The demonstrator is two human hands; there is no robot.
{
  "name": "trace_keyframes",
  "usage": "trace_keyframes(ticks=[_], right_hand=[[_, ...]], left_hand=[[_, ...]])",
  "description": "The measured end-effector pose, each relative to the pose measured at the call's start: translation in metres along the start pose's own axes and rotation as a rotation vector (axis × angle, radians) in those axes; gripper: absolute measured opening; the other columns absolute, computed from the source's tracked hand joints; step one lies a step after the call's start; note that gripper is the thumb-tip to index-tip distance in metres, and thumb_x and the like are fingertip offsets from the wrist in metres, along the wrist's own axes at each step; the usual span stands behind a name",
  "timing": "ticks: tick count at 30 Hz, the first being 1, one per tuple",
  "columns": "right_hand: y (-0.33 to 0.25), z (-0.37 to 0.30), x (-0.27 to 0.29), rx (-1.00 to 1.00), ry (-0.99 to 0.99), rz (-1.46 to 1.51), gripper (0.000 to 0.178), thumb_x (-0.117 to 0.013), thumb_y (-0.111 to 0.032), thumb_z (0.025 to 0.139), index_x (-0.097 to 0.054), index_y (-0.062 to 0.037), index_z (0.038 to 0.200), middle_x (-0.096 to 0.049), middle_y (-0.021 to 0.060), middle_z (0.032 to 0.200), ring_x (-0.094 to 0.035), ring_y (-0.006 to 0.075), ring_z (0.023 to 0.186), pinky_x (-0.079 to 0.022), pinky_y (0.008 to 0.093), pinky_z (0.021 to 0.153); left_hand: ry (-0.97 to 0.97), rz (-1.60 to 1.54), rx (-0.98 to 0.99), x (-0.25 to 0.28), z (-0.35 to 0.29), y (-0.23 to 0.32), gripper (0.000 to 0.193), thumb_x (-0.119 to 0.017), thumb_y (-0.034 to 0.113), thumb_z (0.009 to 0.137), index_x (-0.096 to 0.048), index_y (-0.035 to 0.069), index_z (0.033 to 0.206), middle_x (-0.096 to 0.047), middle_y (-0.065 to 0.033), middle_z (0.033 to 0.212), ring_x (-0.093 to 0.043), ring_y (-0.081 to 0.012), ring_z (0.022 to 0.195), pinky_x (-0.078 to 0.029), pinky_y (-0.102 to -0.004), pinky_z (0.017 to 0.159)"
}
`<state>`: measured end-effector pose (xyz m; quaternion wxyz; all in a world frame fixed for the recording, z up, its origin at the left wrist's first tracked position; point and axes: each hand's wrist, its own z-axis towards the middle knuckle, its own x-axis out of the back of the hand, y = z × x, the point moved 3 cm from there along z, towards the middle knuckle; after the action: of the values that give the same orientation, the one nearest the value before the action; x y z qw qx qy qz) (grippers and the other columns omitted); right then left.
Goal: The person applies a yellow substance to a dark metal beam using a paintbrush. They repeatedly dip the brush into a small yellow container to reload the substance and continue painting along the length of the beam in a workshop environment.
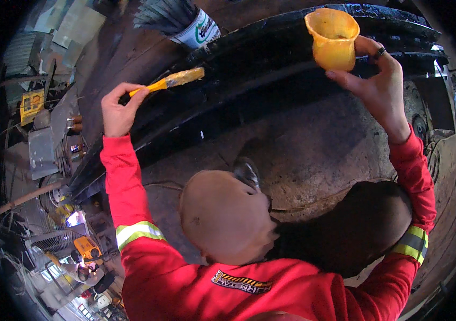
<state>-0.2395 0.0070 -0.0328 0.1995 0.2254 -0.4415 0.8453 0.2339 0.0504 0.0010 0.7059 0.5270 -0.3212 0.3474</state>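
My left hand [118, 111] pinches the yellow handle of a paintbrush [181, 78], its bristles coated in a yellowish substance and pointing right. In my right hand [382, 91] is a yellow-orange cup [336, 49] with a flared, uneven rim, gripped at its side between thumb and fingers. What lies deep inside the cup cannot be made out. Beyond and below both hands runs a long, glossy black beam [249, 68], slanting from lower left to upper right. The brush and the cup are apart from each other, both held up in front of the beam.
A white bucket [198, 33] full of thin dark rods stands behind the beam. On the left are metal sheets [42, 152], a yellow box [32, 106] and an orange machine [87, 249]. A cable [313, 205] crosses the floor near my knees.
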Motion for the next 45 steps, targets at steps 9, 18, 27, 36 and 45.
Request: trace_keyframes(ticks=[9, 18, 27, 36, 45], right_hand=[[0.000, -0.001, -0.001, 0.001, 0.001, 0.007, 0.061, -0.093, -0.022, 0.067, -0.068, 0.0001, 0.118, -0.072, 0.0095, 0.105, -0.068, 0.0177, 0.098, -0.051, 0.0302, 0.093], [-0.001, 0.000, -0.004, 0.018, 0.011, -0.008, 0.058, -0.093, -0.021, 0.067, -0.069, 0.0001, 0.116, -0.073, 0.0095, 0.105, -0.069, 0.0169, 0.097, -0.052, 0.0307, 0.092], [-0.003, 0.000, -0.002, 0.040, -0.006, -0.028, 0.060, -0.093, -0.020, 0.067, -0.068, -0.0002, 0.118, -0.073, 0.0087, 0.106, -0.068, 0.0156, 0.099, -0.051, 0.0298, 0.094], [0.007, -0.002, 0.005, 0.006, -0.041, 0.013, 0.052, -0.091, -0.014, 0.070, -0.067, 0.0001, 0.114, -0.070, 0.0049, 0.105, -0.064, 0.0129, 0.101, -0.047, 0.0307, 0.097], [0.001, -0.001, 0.005, -0.040, -0.048, 0.019, 0.050, -0.090, -0.013, 0.070, -0.067, 0.0009, 0.112, -0.069, 0.0046, 0.103, -0.063, 0.0132, 0.103, -0.046, 0.0302, 0.099]], left_hand=[[-0.019, -0.264, 0.244, 0.019, 0.001, -0.040, 0.018, -0.074, 0.019, 0.091, -0.071, 0.001, 0.086, -0.060, 0.0040, 0.072, -0.050, -0.0038, 0.064, -0.038, -0.0229, 0.059], [-0.026, 0.054, -0.075, 0.014, 0.007, 0.000, 0.012, -0.074, 0.012, 0.089, -0.070, 0.000, 0.090, -0.066, 0.0008, 0.081, -0.059, -0.0077, 0.074, -0.045, -0.0232, 0.068], [-0.099, 0.225, -0.106, -0.012, -0.003, 0.036, 0.015, -0.080, 0.011, 0.083, -0.071, 0.000, 0.089, -0.071, -0.0075, 0.075, -0.068, -0.0136, 0.068, -0.050, -0.0274, 0.063], [-0.079, 0.203, -0.115, 0.002, 0.007, 0.042, 0.014, -0.080, 0.010, 0.082, -0.071, 0.000, 0.087, -0.070, -0.0083, 0.073, -0.067, -0.0127, 0.067, -0.048, -0.0270, 0.063], [-0.155, 0.197, -0.106, -0.012, 0.007, 0.044, 0.015, -0.080, 0.011, 0.084, -0.071, 0.000, 0.087, -0.070, -0.0096, 0.073, -0.068, -0.0149, 0.066, -0.050, -0.0277, 0.062]])
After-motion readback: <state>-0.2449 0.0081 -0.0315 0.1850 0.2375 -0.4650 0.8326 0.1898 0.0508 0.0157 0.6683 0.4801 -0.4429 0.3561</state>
